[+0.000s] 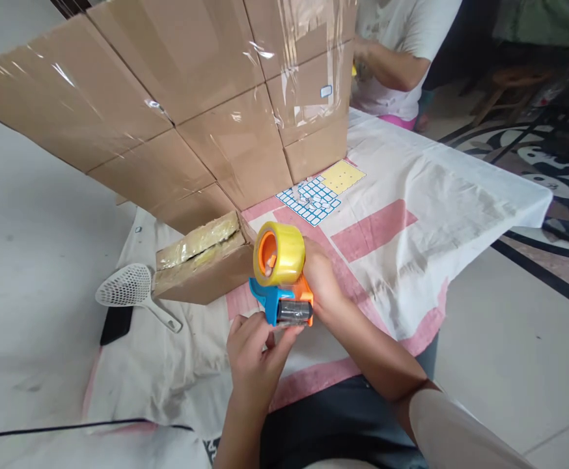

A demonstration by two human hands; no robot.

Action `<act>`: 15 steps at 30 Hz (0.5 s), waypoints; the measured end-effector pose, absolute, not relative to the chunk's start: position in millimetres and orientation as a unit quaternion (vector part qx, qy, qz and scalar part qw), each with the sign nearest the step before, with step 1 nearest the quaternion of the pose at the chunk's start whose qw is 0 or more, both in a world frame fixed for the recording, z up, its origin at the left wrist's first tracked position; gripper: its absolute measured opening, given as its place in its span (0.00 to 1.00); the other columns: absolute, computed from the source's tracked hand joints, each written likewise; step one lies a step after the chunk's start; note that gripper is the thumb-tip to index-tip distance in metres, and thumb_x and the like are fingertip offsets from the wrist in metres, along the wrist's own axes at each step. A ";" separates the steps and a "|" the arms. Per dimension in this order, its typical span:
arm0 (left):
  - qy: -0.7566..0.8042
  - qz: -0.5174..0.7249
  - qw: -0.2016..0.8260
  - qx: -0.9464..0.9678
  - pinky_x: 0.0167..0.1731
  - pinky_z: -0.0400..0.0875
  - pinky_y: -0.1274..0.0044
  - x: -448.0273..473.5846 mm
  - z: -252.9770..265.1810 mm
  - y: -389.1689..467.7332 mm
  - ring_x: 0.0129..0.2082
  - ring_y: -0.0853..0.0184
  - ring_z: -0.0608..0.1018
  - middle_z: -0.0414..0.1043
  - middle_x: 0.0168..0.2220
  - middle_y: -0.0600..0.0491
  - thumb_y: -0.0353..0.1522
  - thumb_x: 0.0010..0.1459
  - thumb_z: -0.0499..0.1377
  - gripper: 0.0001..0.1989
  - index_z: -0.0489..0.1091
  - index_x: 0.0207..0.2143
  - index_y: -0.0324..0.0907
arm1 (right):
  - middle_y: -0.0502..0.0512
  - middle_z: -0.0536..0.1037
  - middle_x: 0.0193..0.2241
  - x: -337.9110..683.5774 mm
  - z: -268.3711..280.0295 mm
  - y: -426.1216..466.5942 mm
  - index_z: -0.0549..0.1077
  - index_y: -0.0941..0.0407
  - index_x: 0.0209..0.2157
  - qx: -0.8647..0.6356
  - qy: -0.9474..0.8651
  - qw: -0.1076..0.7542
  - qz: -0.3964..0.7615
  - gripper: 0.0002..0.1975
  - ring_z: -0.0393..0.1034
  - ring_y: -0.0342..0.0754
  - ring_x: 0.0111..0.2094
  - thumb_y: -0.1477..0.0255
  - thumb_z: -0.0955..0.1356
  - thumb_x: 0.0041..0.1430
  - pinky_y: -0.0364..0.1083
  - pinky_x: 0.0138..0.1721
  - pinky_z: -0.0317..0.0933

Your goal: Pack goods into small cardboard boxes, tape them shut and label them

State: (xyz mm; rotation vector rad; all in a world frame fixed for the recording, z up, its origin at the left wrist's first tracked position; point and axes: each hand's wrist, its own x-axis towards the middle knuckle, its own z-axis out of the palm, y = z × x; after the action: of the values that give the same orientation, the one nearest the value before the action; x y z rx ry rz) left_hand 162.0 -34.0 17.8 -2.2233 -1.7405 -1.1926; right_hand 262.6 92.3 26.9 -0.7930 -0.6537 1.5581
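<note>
My right hand (pixel 319 273) grips a tape dispenser (pixel 265 296) with blue and orange parts. On it sits a thick yellow roll of packing tape (pixel 291 253), and a black roller shows below. The fingers of my left hand (pixel 252 348) are bent at the dispenser's lower edge, pinching near the tape end; what lies between them is too small to make out. Just behind the dispenser a small cardboard box (pixel 206 277) lies on the table, its top edges covered with shiny yellowish tape.
A wall of stacked, taped cardboard boxes (pixel 230 143) rises at the back. On the cloth-covered table (pixel 387 286) lie a white slotted scoop (pixel 128 286), a dark flat object (pixel 116 324), a sheet of blue-edged labels (pixel 314 205) and a yellow card (pixel 344 177). Another person (pixel 402 58) is behind the table.
</note>
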 end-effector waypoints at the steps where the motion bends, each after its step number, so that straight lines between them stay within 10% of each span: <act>1: -0.579 -0.383 0.034 -0.719 0.27 0.57 0.75 162.8 20.8 -35.6 0.19 0.73 0.62 0.58 0.18 0.63 0.34 0.62 0.66 0.13 0.69 0.25 0.43 | 0.48 0.72 0.23 262.9 28.1 91.9 0.68 0.52 0.24 -0.335 -0.263 0.592 0.685 0.08 0.63 0.46 0.23 0.69 0.64 0.57 0.45 0.27 0.62; 15: -0.663 -0.379 -0.226 -0.605 0.26 0.63 0.79 162.0 16.1 -42.6 0.24 0.70 0.71 0.71 0.22 0.57 0.42 0.67 0.56 0.19 0.76 0.27 0.43 | 0.46 0.73 0.24 285.0 45.6 86.6 0.68 0.53 0.28 -0.377 -0.291 0.613 0.631 0.11 0.67 0.45 0.27 0.66 0.63 0.65 0.42 0.28 0.62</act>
State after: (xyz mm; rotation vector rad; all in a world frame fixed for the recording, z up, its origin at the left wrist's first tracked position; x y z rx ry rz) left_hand 162.0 -42.6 16.1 -2.2342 -2.4478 -1.3980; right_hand 285.0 86.6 45.6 -0.8696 -0.6708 1.4548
